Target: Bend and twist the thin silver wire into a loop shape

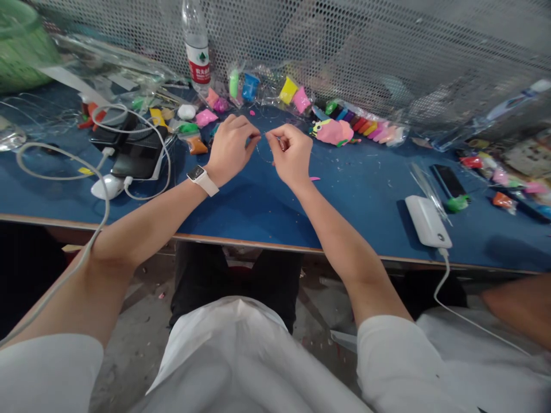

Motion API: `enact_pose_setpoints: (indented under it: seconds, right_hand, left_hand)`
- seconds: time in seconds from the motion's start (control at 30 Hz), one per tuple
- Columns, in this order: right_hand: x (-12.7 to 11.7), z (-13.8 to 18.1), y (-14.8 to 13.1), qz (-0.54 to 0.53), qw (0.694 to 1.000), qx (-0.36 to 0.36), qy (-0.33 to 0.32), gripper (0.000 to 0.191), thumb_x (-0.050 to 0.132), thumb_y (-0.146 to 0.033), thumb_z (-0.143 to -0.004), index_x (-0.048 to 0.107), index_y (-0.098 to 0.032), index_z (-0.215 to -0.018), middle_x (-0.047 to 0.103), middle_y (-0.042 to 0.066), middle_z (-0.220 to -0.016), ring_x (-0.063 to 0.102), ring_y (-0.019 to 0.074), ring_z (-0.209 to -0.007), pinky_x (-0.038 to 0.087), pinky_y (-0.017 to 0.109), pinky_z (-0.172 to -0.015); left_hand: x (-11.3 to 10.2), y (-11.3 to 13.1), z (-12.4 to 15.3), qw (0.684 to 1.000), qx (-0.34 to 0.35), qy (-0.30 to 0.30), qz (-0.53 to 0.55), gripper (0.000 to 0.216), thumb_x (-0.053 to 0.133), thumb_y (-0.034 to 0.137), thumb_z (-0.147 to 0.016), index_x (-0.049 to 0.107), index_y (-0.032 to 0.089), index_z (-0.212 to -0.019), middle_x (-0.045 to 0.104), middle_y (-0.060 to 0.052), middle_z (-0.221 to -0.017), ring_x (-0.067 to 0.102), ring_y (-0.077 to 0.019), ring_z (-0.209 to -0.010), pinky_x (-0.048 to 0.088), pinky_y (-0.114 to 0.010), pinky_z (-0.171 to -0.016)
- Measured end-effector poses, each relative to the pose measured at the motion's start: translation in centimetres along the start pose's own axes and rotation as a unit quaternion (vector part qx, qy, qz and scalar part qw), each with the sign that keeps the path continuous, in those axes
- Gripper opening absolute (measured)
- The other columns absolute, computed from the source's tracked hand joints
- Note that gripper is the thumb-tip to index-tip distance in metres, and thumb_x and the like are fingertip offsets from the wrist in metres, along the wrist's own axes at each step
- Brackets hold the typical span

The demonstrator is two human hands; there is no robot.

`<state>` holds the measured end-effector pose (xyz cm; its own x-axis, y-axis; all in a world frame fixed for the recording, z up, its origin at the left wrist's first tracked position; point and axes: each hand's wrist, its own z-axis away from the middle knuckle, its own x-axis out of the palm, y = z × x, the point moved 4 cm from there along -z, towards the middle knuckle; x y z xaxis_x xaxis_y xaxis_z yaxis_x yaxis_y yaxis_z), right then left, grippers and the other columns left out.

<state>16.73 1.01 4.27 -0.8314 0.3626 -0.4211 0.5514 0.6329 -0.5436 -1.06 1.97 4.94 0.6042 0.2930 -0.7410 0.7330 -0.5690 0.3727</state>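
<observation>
My left hand (235, 146), with a watch (197, 173) on its wrist, is raised over the blue table with thumb and fingertips pinched together. Close beside it, my right hand (291, 152) is also closed in a pinch, its fingertips a small gap from the left ones. A faint thin strand seems to run near both fingertips, but what each pinch holds is too small to make out. Right of my right hand lies a pink clay figure (331, 132) with eyes and green and yellow parts. A small pink sliver (315, 178) lies beside my right wrist.
Clay packets, including a yellow one (288, 90) and a blue one (250, 87), line the back by a mesh panel (275, 34). A water bottle (198, 51) stands there. Cabled black devices (136, 154) lie left; a white power bank (427, 221) lies right, near another person's arm.
</observation>
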Motion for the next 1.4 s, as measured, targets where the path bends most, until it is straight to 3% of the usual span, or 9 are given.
enact_pose_setpoints:
  seconds: [0.13,0.27,0.43,0.63,0.8,1.03,1.13,1.3,1.4]
  right_hand:
    - [0.1,0.1,0.1,-0.011,1.0,0.009,-0.008,0.055,0.052,-0.075,-0.11,0.069,-0.027,-0.089,0.049,-0.001,-0.071,0.059,0.018,-0.072,0.058,0.036,-0.079]
    - [-0.2,-0.3,0.8,-0.028,0.999,0.009,-0.03,0.056,0.056,-0.077,-0.108,0.071,-0.026,-0.088,0.049,-0.002,-0.07,0.058,0.0175,-0.071,0.059,0.037,-0.083]
    - [-0.8,-1.0,1.8,-0.047,0.995,-0.008,-0.087,0.062,0.059,-0.084,-0.102,0.073,-0.025,-0.087,0.052,-0.001,-0.07,0.054,0.0167,-0.068,0.056,0.038,-0.079]
    - [-1.1,-1.2,2.3,-0.125,0.98,0.043,-0.148,0.068,0.066,-0.094,-0.09,0.074,-0.027,-0.087,0.055,-0.004,-0.058,0.051,0.0147,-0.05,0.045,0.034,-0.053]
    - [-1.2,-1.4,2.5,-0.171,0.97,0.064,-0.158,0.067,0.069,-0.094,-0.087,0.073,-0.027,-0.087,0.053,-0.006,-0.051,0.051,0.0142,-0.043,0.046,0.034,-0.049]
    - [-0.9,-0.9,1.8,-0.063,0.994,0.031,-0.081,0.05,0.069,-0.071,-0.104,0.074,-0.025,-0.086,0.051,-0.004,-0.062,0.056,0.0152,-0.059,0.052,0.036,-0.068]
    - [-0.3,-0.6,1.2,0.005,0.998,0.004,-0.061,0.04,0.069,-0.056,-0.109,0.071,-0.024,-0.085,0.051,-0.003,-0.067,0.058,0.0162,-0.068,0.055,0.038,-0.079]
    - [0.5,-0.2,0.7,0.047,0.998,0.028,-0.04,0.036,0.065,-0.049,-0.112,0.068,-0.026,-0.086,0.052,-0.004,-0.066,0.058,0.017,-0.066,0.057,0.039,-0.08]
    - [0.7,0.0,0.3,0.05,0.997,0.042,-0.032,0.034,0.066,-0.047,-0.112,0.066,-0.026,-0.085,0.055,-0.004,-0.067,0.058,0.0171,-0.065,0.058,0.039,-0.08]
  left_hand:
    - [0.1,0.4,0.2,1.0,-0.002,-0.001,-0.025,0.03,0.047,0.042,-0.116,0.072,0.027,-0.112,0.075,-0.01,-0.125,0.058,-0.0294,-0.123,0.042,-0.055,-0.108]
    - [0.5,-0.2,0.0,0.999,0.009,0.012,0.045,0.022,0.054,0.038,-0.113,0.072,0.028,-0.107,0.077,-0.011,-0.12,0.061,-0.0337,-0.127,0.042,-0.057,-0.112]
    - [1.5,-2.1,-0.7,0.989,0.011,-0.052,0.141,0.008,0.069,0.026,-0.101,0.075,0.023,-0.097,0.078,-0.007,-0.102,0.068,-0.026,-0.104,0.05,-0.046,-0.103]
    - [1.7,-2.6,-0.8,0.926,-0.02,-0.144,0.35,0.013,0.077,0.032,-0.093,0.08,0.02,-0.091,0.076,-0.004,-0.09,0.062,-0.0151,-0.083,0.05,-0.032,-0.082]
    - [2.2,-2.1,-0.5,0.875,-0.072,-0.171,0.447,0.016,0.08,0.036,-0.091,0.079,0.02,-0.09,0.072,-0.003,-0.086,0.063,-0.0138,-0.079,0.051,-0.029,-0.075]
    - [1.3,-1.5,-0.4,0.988,0.001,-0.017,0.153,0.002,0.076,0.021,-0.088,0.077,0.019,-0.089,0.076,-0.006,-0.092,0.069,-0.0208,-0.088,0.056,-0.038,-0.088]
    - [1.4,-1.0,-0.1,0.999,0.027,-0.007,0.038,0.003,0.073,0.02,-0.092,0.074,0.02,-0.089,0.076,-0.01,-0.1,0.073,-0.0281,-0.102,0.057,-0.045,-0.098]
    - [1.6,0.4,0.0,0.994,0.023,-0.037,-0.103,0.012,0.062,0.017,-0.1,0.073,0.017,-0.093,0.075,-0.015,-0.11,0.073,-0.0345,-0.115,0.058,-0.048,-0.101]
    - [1.8,0.6,0.0,0.992,0.01,-0.048,-0.119,0.013,0.06,0.014,-0.101,0.072,0.017,-0.095,0.075,-0.016,-0.114,0.073,-0.0361,-0.122,0.057,-0.05,-0.106]
